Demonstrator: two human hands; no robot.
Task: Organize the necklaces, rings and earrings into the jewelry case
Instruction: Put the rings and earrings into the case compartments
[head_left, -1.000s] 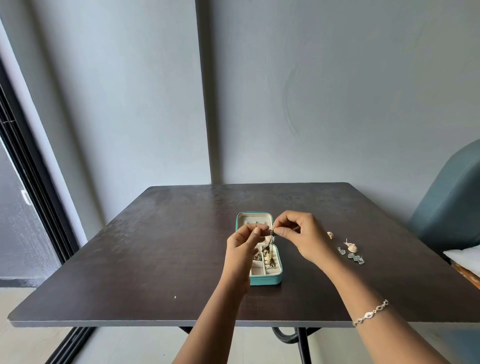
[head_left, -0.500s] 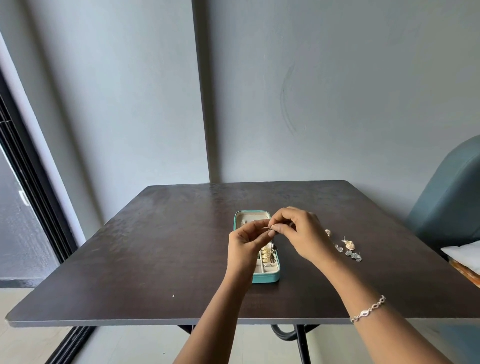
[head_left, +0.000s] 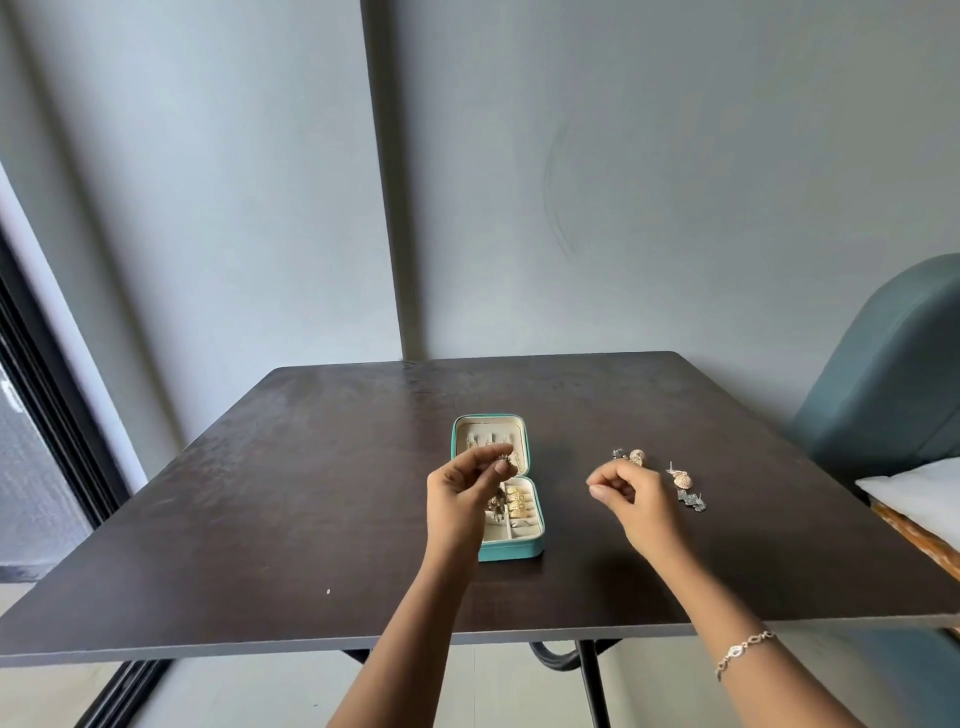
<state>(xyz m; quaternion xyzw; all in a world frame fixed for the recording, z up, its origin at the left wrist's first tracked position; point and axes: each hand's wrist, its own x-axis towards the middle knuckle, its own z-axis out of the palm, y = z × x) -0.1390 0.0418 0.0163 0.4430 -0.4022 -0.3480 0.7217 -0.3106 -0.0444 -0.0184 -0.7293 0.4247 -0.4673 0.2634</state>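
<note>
A small teal jewelry case (head_left: 511, 551) lies open in the middle of the dark table (head_left: 311, 493), its cream tray holding several gold pieces. My left hand (head_left: 462, 493) hovers over the case and pinches a small silver earring (head_left: 503, 458) between thumb and fingertips. My right hand (head_left: 631, 499) is to the right of the case, above the table, fingers curled; whether it holds anything I cannot tell. Loose earrings lie on the table beyond it: a gold one (head_left: 637, 457), a shell-like one (head_left: 682, 478) and dark silver ones (head_left: 691, 500).
A teal upholstered chair (head_left: 883, 379) stands at the right with a white cushion (head_left: 919, 493) on a wooden edge. Grey walls rise behind the table. A dark door frame (head_left: 47, 395) runs down the left. The table's front edge is near my forearms.
My hands were together over the case, both pinching the earring. Now they have parted: the left keeps the earring, the right has moved right toward the loose earrings.
</note>
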